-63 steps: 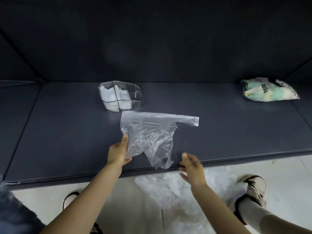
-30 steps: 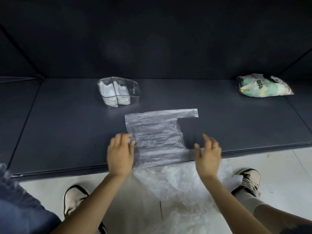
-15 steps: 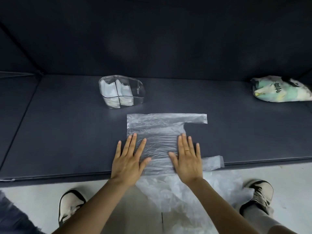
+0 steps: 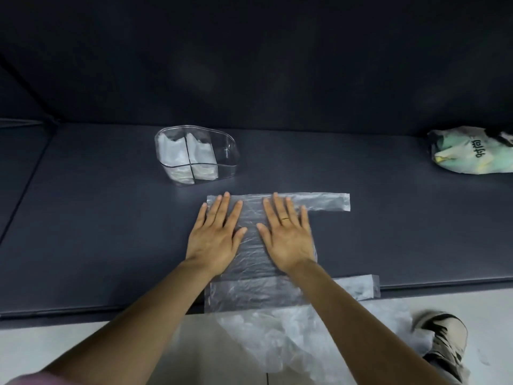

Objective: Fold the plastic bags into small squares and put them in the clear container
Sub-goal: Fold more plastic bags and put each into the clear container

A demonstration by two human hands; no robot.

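**A:** ok so what's going on at the table right now?

**B:** Both palms are lying flat on a plastic bag [image 4: 251, 245] in the middle of the frame. The left hand [image 4: 216, 234] and right hand [image 4: 287, 237] are sitting side by side, fingers straight and spread, not gripping anything, just pressing down. My guess is they're squeezing the air out so the film lies flat before the first fold.

**A:** is the whole bag on the surface?

**B:** Nope. The near end is hanging over the front edge of the dark mat [image 4: 97, 232], and the two handle strips are sticking out toward the right, one at the far edge, one at the near edge. Probably why the hands are pinning the middle: thin film like that is going to slide or puff back up otherwise.

**A:** and the container?

**B:** The clear container [image 4: 227, 151] is sitting just beyond the bag, up and left of centre, with folded white squares [image 4: 184, 157] already standing in its divided sections. So it's within easy reach once this one's done.

**A:** anything else lying around?

**B:** A pile of loose bags [image 4: 305, 334] is waiting on the floor at the bottom, a shoe [image 4: 447, 337] at lower right, and a printed packet [image 4: 472, 154] at far right.
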